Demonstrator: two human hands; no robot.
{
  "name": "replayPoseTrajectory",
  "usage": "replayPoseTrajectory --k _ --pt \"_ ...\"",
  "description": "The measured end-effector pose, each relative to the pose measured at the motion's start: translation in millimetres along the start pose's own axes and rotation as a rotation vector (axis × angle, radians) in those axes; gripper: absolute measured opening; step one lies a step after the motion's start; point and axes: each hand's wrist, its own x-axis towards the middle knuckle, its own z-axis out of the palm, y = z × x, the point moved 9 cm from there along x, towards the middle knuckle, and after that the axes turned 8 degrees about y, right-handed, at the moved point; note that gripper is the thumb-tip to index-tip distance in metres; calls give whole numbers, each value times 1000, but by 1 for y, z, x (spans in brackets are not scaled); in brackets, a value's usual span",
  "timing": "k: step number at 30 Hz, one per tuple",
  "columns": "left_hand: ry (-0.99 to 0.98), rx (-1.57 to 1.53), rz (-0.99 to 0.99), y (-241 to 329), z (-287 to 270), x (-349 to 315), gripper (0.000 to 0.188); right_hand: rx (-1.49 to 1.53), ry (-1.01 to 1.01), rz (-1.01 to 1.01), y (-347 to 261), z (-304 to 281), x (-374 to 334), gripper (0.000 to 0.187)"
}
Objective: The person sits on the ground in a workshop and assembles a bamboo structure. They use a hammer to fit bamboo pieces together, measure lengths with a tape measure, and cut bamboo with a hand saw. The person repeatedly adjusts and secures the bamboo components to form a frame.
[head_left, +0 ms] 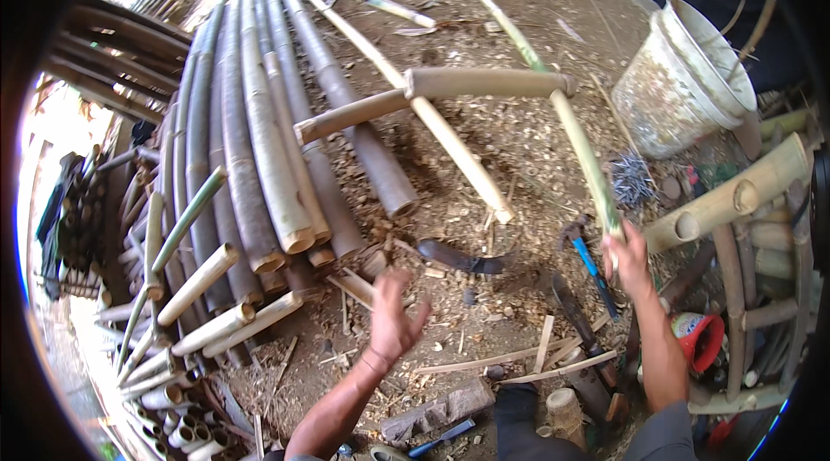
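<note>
My right hand (628, 264) is closed round the near end of a long, thin green bamboo pole (585, 154). That pole runs forward and slightly left, meeting the right end of a thicker bamboo crosspiece (484, 82). How the two are joined cannot be made out. A second pale pole (462, 154) crosses the same piece further left, its near end bare. My left hand (398, 316) hovers over the chip-covered ground with fingers apart, holding nothing. Just beyond it lies a curved knife in a dark sheath or handle (462, 257).
Thick bamboo poles (232, 124) lie in rows at left, above stacked cut pieces (186, 426). To the right are a blue-handled hammer (590, 264), a pile of nails (632, 179), a stained white bucket (679, 81), a red container (702, 342) and a bamboo frame (735, 305). A machete (575, 314) lies near my right forearm.
</note>
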Motion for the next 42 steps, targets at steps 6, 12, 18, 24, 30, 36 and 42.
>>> replayPoseTrajectory --k 6,12,18,24,30,36,42 --pt "-806 48 136 15 43 -240 56 -1052 351 -606 20 -42 127 38" --pt "-776 196 166 46 -6 -363 56 -1062 -11 -853 -40 126 -35 49" --pt "-879 223 187 65 -1 -436 54 -1126 -728 -637 25 137 -236 55" --pt "-935 501 27 61 -15 -518 56 -995 -417 -464 72 46 -346 54" --pt "-552 596 -74 36 2 -495 22 -1130 -352 -603 163 -32 -415 56" --pt "-418 628 -154 -11 -25 -459 36 -1008 -340 -422 178 -53 -431 54" --pt "-254 364 -368 -13 -70 -399 36 -805 -225 -467 117 -36 -377 52"
